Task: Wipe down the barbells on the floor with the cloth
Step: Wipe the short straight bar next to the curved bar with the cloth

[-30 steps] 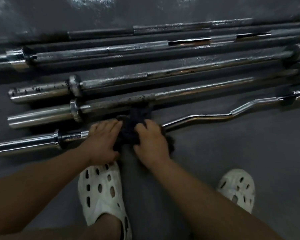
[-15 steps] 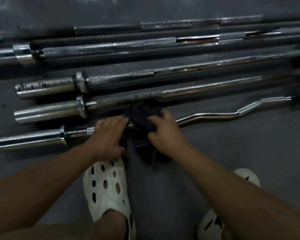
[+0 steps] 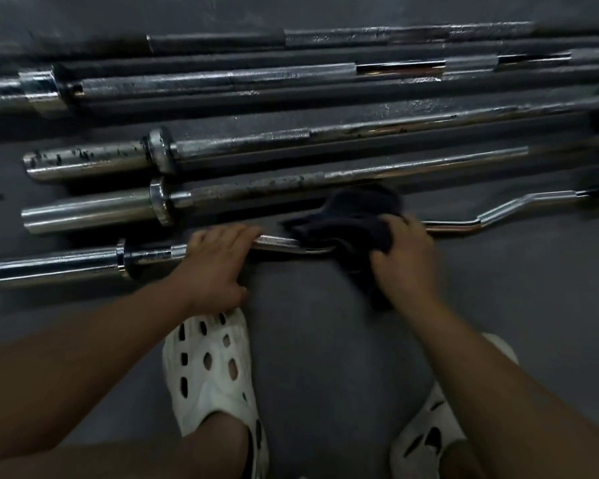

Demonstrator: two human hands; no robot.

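Cloth (image 3: 350,223), gripped by right hand (image 3: 405,261), covers curl bar (image 3: 533,201) left hand (image 3: 215,261) holds.

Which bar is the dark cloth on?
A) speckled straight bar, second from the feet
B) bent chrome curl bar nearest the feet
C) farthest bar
B: the right hand holds the dark cloth against the bent chrome curl bar, which the left hand holds.

Curl bar (image 3: 277,242): chrome, bent, laid flat, gripped by the left hand (image 3: 218,261).
Cloth (image 3: 353,219): dark, bunched over that bar, held by the right hand (image 3: 405,257).
Straight barbells (image 3: 256,188): pitted, laid parallel beyond both hands.
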